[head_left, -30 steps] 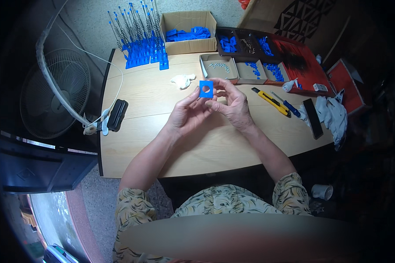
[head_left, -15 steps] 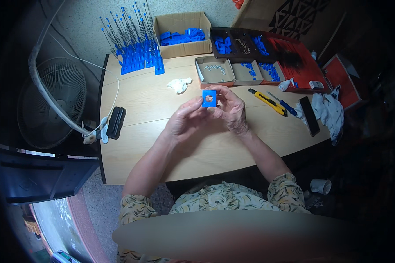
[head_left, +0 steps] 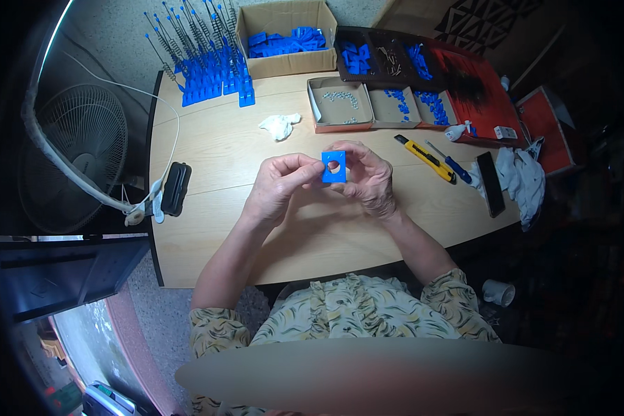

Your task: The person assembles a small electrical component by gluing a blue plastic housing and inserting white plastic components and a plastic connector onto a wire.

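We note the blue round-holed plate point(head_left: 334, 177) upright above the counter point(head_left: 208, 215), left hand point(head_left: 274, 186) pinching its left edge, right hand point(head_left: 371, 182) closed on its right side, and judge it light, stiff, perhaps slick plastic, best held by opposite edges.

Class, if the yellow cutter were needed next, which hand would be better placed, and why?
Probably the right hand: the yellow cutter lies on the table to its right. The left hand is farther away, on the other side of the blue plate that both hands hold.
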`<state>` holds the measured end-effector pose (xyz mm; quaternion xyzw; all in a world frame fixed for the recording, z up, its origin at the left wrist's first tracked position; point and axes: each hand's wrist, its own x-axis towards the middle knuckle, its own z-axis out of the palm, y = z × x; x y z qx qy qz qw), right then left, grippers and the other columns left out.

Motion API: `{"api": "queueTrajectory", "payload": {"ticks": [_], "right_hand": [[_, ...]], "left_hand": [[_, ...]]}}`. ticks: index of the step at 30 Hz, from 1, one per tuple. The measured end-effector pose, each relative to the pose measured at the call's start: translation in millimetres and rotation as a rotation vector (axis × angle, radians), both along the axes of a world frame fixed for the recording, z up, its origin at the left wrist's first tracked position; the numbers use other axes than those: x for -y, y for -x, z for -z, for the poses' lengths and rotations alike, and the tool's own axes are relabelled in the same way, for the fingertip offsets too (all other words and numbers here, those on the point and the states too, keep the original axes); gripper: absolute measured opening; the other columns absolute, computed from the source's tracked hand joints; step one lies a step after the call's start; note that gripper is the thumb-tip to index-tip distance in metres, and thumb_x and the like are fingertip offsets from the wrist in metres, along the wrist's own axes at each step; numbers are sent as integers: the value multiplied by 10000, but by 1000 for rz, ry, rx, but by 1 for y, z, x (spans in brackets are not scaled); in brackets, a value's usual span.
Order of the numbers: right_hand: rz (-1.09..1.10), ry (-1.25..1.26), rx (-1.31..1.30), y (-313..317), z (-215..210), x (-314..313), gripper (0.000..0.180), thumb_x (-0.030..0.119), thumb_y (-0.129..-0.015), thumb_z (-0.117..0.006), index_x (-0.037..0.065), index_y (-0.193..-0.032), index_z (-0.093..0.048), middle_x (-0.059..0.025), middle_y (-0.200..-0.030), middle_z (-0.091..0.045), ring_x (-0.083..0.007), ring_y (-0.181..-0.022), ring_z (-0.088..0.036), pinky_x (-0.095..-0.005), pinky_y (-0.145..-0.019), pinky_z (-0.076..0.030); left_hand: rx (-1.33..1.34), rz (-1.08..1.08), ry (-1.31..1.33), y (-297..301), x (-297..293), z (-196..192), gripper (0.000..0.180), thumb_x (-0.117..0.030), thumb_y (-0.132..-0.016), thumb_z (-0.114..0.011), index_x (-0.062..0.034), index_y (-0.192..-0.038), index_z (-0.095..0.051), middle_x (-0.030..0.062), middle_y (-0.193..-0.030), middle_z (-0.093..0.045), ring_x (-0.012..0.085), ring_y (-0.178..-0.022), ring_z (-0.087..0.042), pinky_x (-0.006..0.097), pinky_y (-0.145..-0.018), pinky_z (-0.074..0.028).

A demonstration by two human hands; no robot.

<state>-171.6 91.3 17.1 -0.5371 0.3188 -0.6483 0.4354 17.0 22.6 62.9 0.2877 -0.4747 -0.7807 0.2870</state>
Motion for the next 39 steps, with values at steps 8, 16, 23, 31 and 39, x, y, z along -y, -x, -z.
{"api": "queueTrajectory", "payload": {"ticks": [8, 16, 23, 31, 39], "right_hand": [[-27, -35, 155, 0, -2, -5, 612, 72, -776, -828, 16, -1315, -541, -114, -1272, -590, -189, -1157, -584, -353, -1019, -476], [-41, -108, 288, 0, -8, -8, 601, 63, -778, -820, 16, -1307, -538, -110, -1273, -596, -181, -1145, -590, -351, -1027, -468], [41, -114, 423, 23, -5, -3, 580, 167, -801, -804, 35, -1301, -543, -121, -1266, -596, -188, -1114, -587, -364, -953, -490], [95, -98, 466, 30, -9, -1, 553, 197, -820, -790, 52, -1297, -552, -134, -1295, -576, -202, -1082, -595, -374, -902, -506], [16, -187, 446, 22, -6, 5, 556, 180, -833, -777, 23, -1310, -537, -141, -1295, -582, -198, -1063, -607, -365, -905, -511]], "left_hand": [[22, -29, -18, 11, -6, -4, 122, -143, -899, -697, -28, -859, -690, -4, -718, -642, 36, -641, -530, 187, -620, -394], [74, 22, -4, 14, -2, -9, 142, -153, -910, -698, -12, -898, -707, 29, -785, -685, 62, -691, -587, 200, -666, -452], [438, -144, 582, -8, 14, 7, 150, -115, -893, -711, 16, -965, -725, 78, -839, -718, 157, -753, -688, 283, -725, -561], [692, -16, 1013, 7, 8, 24, 616, -229, -654, -884, -16, -1165, -614, 126, -1002, -624, 277, -968, -583, 393, -840, -519], [638, 16, 1036, 12, 23, 34, 531, -168, -675, -868, -33, -1133, -636, 102, -956, -616, 238, -869, -610, 369, -774, -530]]}}
